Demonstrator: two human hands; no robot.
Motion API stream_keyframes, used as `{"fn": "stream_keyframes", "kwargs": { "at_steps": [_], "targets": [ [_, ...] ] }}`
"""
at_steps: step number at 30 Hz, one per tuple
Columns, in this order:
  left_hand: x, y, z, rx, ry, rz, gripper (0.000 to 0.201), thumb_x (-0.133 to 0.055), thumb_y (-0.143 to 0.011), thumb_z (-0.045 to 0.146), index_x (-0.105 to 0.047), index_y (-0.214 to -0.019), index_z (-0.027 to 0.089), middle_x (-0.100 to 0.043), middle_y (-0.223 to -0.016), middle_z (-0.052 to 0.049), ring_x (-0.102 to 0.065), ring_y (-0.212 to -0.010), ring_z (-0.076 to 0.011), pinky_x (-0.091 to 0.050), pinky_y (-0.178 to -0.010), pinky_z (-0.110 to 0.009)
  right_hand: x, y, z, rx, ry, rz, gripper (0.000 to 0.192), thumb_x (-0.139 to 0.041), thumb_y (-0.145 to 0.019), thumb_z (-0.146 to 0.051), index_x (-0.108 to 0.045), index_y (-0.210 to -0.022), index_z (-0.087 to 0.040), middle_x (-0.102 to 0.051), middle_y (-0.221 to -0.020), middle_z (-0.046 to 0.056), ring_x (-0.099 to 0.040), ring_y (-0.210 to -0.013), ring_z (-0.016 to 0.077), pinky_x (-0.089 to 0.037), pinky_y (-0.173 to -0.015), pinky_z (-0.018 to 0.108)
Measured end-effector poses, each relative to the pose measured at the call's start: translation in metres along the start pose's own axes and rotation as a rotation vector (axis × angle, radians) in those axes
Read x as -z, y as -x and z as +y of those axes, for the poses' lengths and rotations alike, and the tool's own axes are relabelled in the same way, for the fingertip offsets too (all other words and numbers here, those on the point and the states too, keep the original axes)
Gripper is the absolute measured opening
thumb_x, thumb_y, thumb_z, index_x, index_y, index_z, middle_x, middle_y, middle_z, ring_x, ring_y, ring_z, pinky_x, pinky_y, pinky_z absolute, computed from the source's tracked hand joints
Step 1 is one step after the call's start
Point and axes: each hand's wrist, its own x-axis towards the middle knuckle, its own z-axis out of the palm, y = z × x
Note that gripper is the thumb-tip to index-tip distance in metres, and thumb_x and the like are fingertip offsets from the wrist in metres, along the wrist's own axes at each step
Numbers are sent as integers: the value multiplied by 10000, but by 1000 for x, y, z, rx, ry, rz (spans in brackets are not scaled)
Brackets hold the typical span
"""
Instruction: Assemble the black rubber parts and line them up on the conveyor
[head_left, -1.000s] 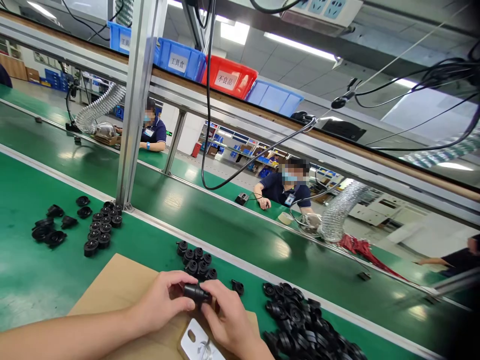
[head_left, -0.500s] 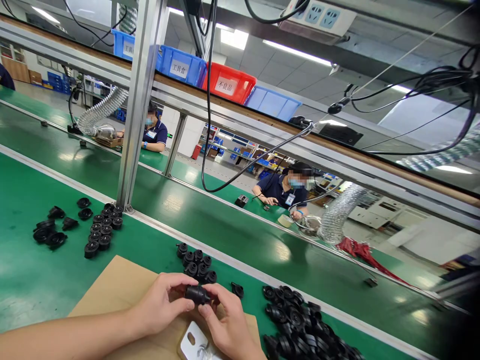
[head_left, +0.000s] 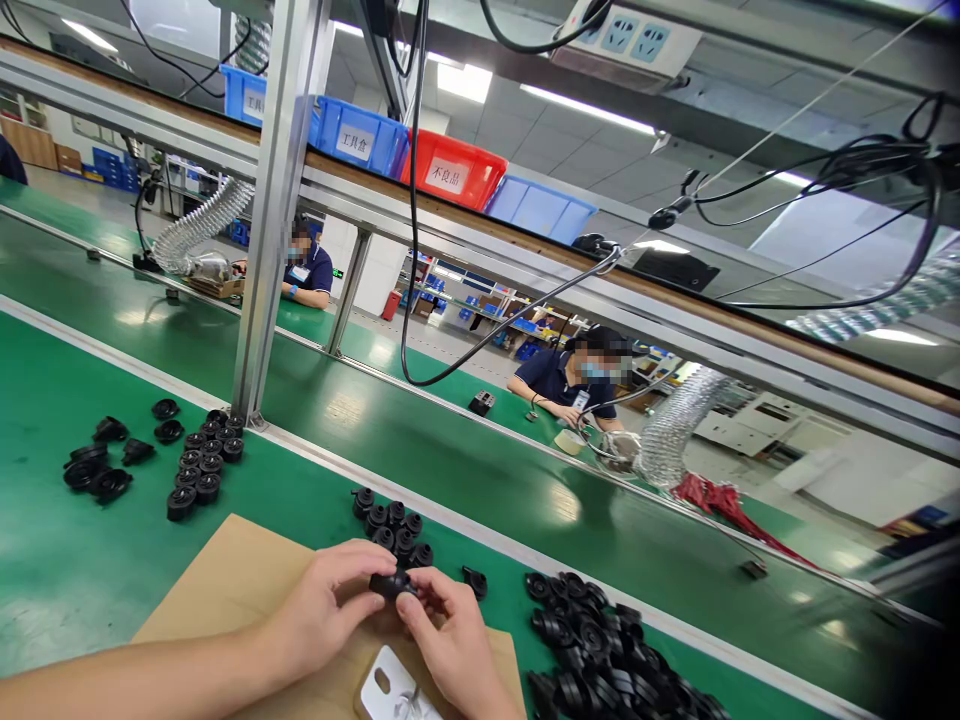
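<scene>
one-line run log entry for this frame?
left hand: holding black part | right hand: holding black part | under hands: cardboard sheet | right: loose parts pile

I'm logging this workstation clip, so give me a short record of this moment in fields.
left hand: pinches black part
right hand: pinches the same part
under hands: cardboard sheet, white plate
behind hands: cluster of black parts
right: pile of black rings
far left: more black parts
surface: green belt
across: two seated co-workers
</scene>
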Motion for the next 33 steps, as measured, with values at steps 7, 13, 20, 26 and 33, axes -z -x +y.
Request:
{"fn": "stream_keyframes", "kwargs": {
  "at_steps": [7,13,20,26,33],
  "targets": [
    [-1,-2,8,83,-215,-127,125,-637,-921,244,-748,-955,196,-726,-1010,-67,-663,-999,-258,-519,-916,-374,62,-13,-22,-197,385,-79,186,-721,-875,-382,-673,-828,-208,-640,-675,0,-556,-599,188,-387,-566,277],
    [-2,-1,-5,82,-388,-189,334,-697,-892,218,-758,-1220,198,-669,-1371,-126,-560,-1314,-357,-435,-1160,-525,56,-17,4,-133,466,-45,208,-661,-896,-336,-721,-1047,-206,-702,-765,22,-639,-648,229,-466,-626,318],
    [8,-2,-1,19,-576,-318,274,-720,-937,173,-751,-1208,191,-659,-1376,-110,-567,-1307,-332,-460,-1145,-502,87,-23,10,-228,782,3,349,-464,-1019,-309,-706,-1230,-172,-730,-1189,138,-700,-1041,315,-530,-925,413],
    [44,-24,25,-130,-967,-287,117,-672,-1014,188,-733,-916,205,-712,-1115,-37,-649,-1053,-227,-498,-967,-351,115,-22,29,-360,845,-104,255,-580,-984,-386,-762,-979,-207,-766,-1002,144,-730,-982,368,-530,-820,394],
    [139,-61,26,238,-1489,189,381,-718,-973,200,-648,-1312,41,-603,-1315,-258,-521,-1258,-425,-416,-1071,-557,104,-29,53,-370,864,-212,384,-491,-994,-508,-706,-1137,-223,-736,-954,131,-702,-937,358,-467,-737,387]
  ]
}}
